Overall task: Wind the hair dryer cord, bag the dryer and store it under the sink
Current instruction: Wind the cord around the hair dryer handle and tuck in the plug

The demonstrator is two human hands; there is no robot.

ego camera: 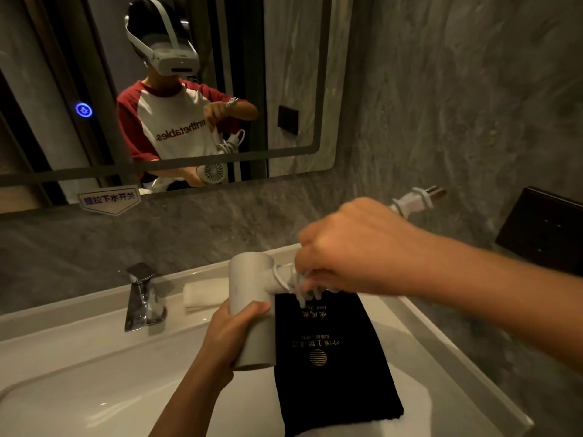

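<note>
Our left hand point(235, 331) grips the dryer point(252, 298) over the black bag point(334, 367) on the bench point(441, 357); our right hand point(353, 247) seemingly pinches the cord point(301, 287) at its handle.

A bathroom, probably in a hotel. A white sink point(94, 402) set in a white desk point(448, 357) carries a chrome tap point(142, 296) at its back rim. Above hangs a wide mirror point(284, 74) with a lit blue touch button point(84, 110) and a Chinese-language sticker point(108, 198) at its lower edge. Grey marble-look walls point(457, 105) enclose the corner. A folded white towel point(205, 294) and a black, gold-printed bag point(334, 357) lie on the desk.
</note>
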